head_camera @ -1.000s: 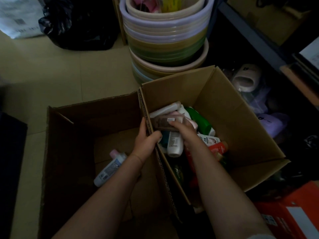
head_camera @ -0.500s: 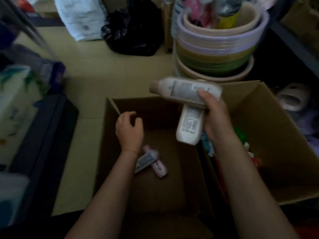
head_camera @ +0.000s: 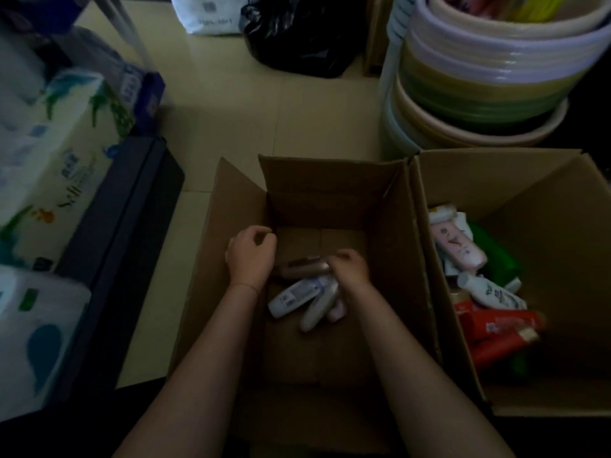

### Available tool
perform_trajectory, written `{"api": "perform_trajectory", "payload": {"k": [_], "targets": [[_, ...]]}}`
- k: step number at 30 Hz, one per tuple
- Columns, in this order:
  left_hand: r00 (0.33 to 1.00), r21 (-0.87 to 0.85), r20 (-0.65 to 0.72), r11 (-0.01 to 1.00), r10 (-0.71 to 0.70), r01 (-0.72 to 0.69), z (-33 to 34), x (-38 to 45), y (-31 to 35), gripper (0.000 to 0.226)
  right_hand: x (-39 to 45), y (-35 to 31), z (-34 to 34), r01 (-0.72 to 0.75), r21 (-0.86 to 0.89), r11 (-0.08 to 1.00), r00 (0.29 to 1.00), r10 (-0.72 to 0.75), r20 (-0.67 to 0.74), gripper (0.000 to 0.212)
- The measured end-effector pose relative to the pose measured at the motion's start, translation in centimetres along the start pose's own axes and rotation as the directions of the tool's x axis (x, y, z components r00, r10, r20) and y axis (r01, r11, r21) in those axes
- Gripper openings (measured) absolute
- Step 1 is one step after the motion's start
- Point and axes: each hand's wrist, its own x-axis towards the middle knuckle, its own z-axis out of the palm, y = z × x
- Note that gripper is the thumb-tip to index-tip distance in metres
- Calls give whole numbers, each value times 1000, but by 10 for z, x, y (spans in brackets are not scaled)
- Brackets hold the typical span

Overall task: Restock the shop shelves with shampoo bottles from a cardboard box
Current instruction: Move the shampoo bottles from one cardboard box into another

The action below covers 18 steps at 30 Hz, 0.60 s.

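Reaching hands: both are down inside the left cardboard box (head_camera: 330, 193).
Right hand (head_camera: 350, 269): grip curled over the bottles (head_camera: 297, 295) on the box bottom; whether it clasps one, I cannot tell.
Left hand (head_camera: 253, 256): grip loosely curled, holding nothing, by the box's left wall.
Right cardboard box (head_camera: 545, 209): touching the left box, with pink, white, green and red bottles heaped inside.
Basins (head_camera: 489, 77): stacked on the floor behind the boxes.
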Motion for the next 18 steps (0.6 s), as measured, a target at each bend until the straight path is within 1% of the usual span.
{"api": "perform_trajectory", "payload": {"k": [1, 2, 3, 5, 6, 7, 8, 9, 10, 12, 13, 14, 15, 16, 17, 18], "targets": [[1000, -10, 24, 1000, -4, 4, 4, -2, 6, 22, -3, -13, -8, 55, -32, 998, 998, -54, 25, 20], [998, -22, 58, 1000, -3, 4, 10, -4, 13, 20, -9, -27, -18, 135, -25, 990, 989, -134, 56, 12], [995, -35, 102, 999, 3, 0, 19, -6, 21, 17, -18, -43, -31, 233, 14, 972, 969, -234, 83, 11], [978, -79, 202, 996, 51, -36, 43, -14, 42, 15, -44, -76, -65, 411, 125, 903, 902, -423, 87, 18], [963, -116, 253, 991, 91, -63, 56, -21, 55, 15, -54, -88, -85, 475, 164, 865, 872, -488, 47, 19], [945, -152, 300, 985, 130, -87, 71, -30, 68, 15, -58, -96, -106, 517, 182, 837, 853, -522, -23, 18], [926, -189, 342, 977, 162, -101, 86, -39, 82, 15, -60, -101, -128, 536, 192, 822, 844, -525, -109, 17], [906, -212, 385, 972, 177, -100, 102, -47, 95, 20, -53, -98, -150, 531, 194, 825, 845, -497, -199, 17], [883, -230, 430, 969, 186, -92, 118, -55, 107, 34, -41, -91, -169, 499, 195, 845, 854, -441, -275, 17], [845, -239, 505, 969, 179, -62, 146, -69, 127, 71, -7, -64, -199, 359, 166, 918, 881, -275, -385, 17], [843, -223, 513, 973, 160, -49, 158, -73, 135, 90, 11, -47, -209, 275, 140, 951, 887, -195, -419, 17], [851, -196, 509, 980, 129, -32, 169, -75, 139, 102, 29, -31, -218, 204, 105, 973, 890, -139, -434, 17], [864, -168, 496, 986, 88, -5, 177, -74, 141, 103, 43, -17, -223, 152, 57, 987, 893, -112, -435, 14], [876, -151, 479, 988, 54, 22, 184, -73, 142, 94, 58, -5, -226, 112, 6, 994, 899, -99, -427, 10], [888, -150, 459, 988, 30, 44, 188, -71, 140, 81, 71, 6, -227, 82, -43, 996, 908, -93, -409, 13], [897, -163, 442, 985, 29, 49, 189, -70, 139, 71, 86, 15, -227, 63, -93, 994, 916, -94, -390, 23]]}}
